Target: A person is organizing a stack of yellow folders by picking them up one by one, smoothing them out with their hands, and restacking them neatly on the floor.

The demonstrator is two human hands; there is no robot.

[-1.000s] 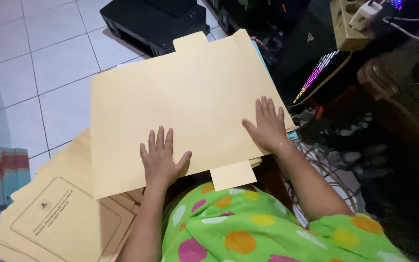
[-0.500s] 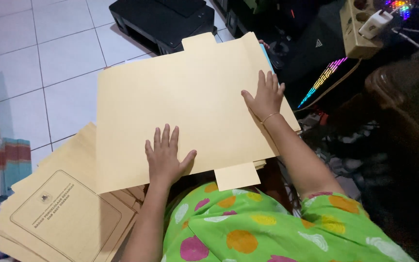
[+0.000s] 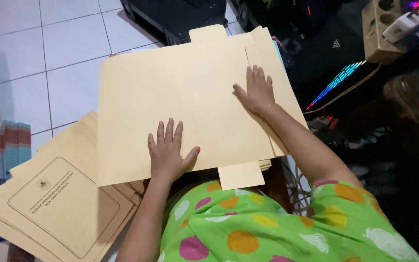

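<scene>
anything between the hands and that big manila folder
Nothing visible does. The left hand and the right hand both lie flat, palms down, directly on the manila folder.

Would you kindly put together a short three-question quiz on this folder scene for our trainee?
1. True or false: both hands lie flat on the open manila folder.
2. Which hand is nearer the folder's far edge: A) left hand B) right hand?
3. What lies on the floor on the person's left side?

Key: 1. True. 2. B. 3. A stack of printed folders on the white tiled floor.
</scene>
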